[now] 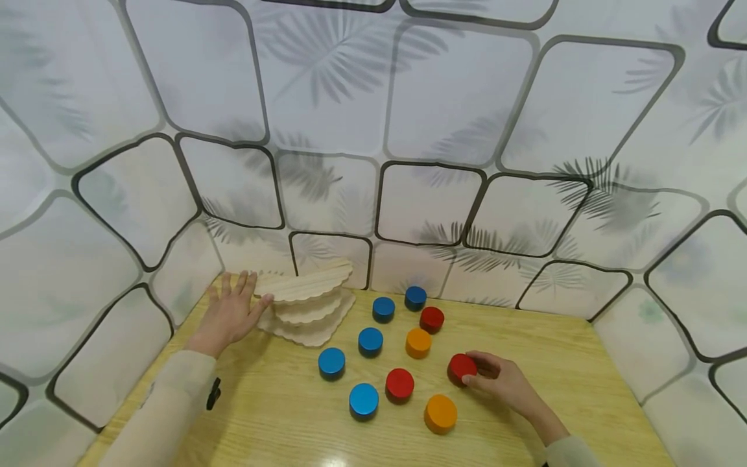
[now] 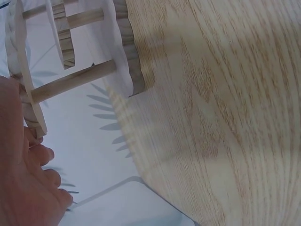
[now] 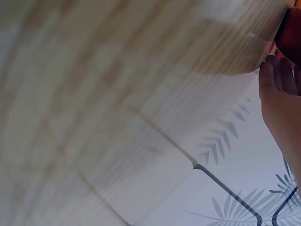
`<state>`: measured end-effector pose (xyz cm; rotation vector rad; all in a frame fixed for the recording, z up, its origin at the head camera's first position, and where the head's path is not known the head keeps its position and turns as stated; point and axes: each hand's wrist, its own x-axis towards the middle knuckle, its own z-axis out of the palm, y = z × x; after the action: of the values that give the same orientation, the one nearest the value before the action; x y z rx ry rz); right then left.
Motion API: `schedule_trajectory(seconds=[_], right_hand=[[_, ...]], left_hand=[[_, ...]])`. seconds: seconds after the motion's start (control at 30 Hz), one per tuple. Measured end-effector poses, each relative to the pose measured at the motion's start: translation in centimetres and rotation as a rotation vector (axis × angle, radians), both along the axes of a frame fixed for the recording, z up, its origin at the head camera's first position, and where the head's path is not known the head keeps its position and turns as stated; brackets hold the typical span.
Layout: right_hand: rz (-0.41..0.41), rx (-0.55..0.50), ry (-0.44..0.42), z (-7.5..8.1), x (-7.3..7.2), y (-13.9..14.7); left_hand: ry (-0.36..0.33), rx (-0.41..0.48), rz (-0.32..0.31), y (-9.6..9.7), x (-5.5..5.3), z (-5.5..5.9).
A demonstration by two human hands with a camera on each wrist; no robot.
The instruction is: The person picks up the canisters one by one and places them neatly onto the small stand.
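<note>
A three-tiered wooden stand with scalloped edges and round dowels between its tiers is at the back left of the table. My left hand holds the left end of its top tier, thumb on the near side and fingers spread beyond. At the right, my right hand pinches a round red block between thumb and fingers, on or just above the table. In the right wrist view only part of that hand and the dark red block show, at the edge.
Several blue round blocks stand on the wooden table, mixed with two more red ones and two orange ones. A patterned wall covering closes off the back and both sides.
</note>
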<state>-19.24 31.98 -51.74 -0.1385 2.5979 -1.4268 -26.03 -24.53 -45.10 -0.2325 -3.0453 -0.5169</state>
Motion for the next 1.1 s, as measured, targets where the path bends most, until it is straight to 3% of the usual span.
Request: schedule_trajectory(seconds=[0.17,0.57,1.1], right_hand=[[0.018,0.034,0.025,0.01,0.05,-0.08],[0.051,0.086,0.055,0.04,-0.07,-0.06],[0.031,0.031,0.022,0.78,-0.32,-0.55]], left_hand=[[-0.01,0.032,-0.019,-0.12,-0.08,-0.17],[-0.011,0.017,-0.022,-0.11,-0.11,-0.22],[-0.011,-0.03,-0.025,-0.07,-0.16,-0.12]])
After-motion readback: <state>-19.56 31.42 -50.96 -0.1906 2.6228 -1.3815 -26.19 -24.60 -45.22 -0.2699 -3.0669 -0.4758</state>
